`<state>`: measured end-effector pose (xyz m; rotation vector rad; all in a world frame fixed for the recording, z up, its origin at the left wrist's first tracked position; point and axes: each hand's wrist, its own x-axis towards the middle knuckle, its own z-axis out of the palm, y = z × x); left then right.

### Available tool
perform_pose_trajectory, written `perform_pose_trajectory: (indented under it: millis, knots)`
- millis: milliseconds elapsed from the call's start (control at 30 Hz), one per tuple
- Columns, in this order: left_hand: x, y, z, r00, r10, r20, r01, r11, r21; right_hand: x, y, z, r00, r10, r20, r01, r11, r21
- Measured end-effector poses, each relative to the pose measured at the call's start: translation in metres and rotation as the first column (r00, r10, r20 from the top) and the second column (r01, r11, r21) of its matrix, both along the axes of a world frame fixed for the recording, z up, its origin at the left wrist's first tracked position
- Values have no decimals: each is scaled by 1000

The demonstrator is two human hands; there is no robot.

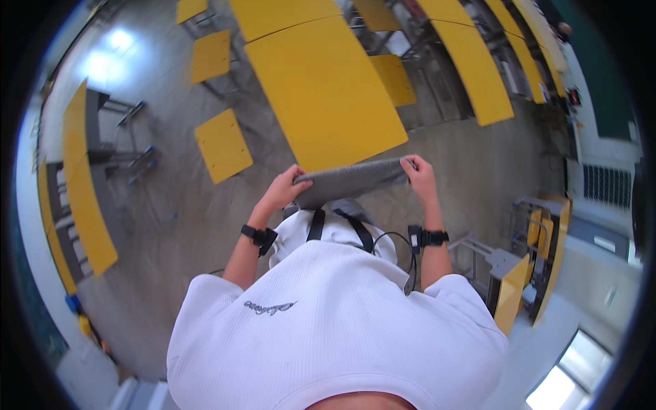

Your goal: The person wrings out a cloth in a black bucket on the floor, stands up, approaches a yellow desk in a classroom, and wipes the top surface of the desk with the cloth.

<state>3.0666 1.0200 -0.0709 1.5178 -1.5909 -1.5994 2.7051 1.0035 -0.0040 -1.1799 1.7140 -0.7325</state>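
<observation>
A grey cloth [353,179] is stretched between my two hands in front of my waist, near the close end of a yellow-topped table [328,92]. Its left end is pinched between the thumb and fingers of my left hand [287,187]. My right hand [421,174] grips the upper right corner. The cloth hangs down a little from its top edge, and its lower part is partly hidden behind my white shirt and dark straps. Each wrist wears a black band with a small device.
Yellow stools [224,146] stand left of the table, and another stool [393,79] is at its right side. Long yellow desks [471,72] run along the right. Tipped desks [84,179] with metal legs are at the left. More furniture [512,287] stands at lower right.
</observation>
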Motion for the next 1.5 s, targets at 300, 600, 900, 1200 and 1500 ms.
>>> perform_pose_trajectory:
  millis: [300, 600, 900, 1200, 1500]
  knots:
    - [3, -32, -46, 727, 673, 134, -588, 712, -384, 58, -123, -114, 959, 14, 282, 52, 973, -225]
    - [-93, -12, -83, 788, 486, 377, -354, 859, -369, 80, -79, -160, 850, 423, -315, -526, 709, -469]
    - [-135, -11, -100, 600, 476, 643, -323, 880, -349, 86, -54, -180, 602, 526, -601, -786, 521, -332]
    - [-138, -56, -97, 449, 602, 660, -303, 798, -521, 113, -86, -175, 672, 430, -603, -723, 557, -408]
    - [-101, -96, -97, 586, 500, 638, -141, 838, -528, 136, -127, -168, 581, 311, -752, -719, 630, -294]
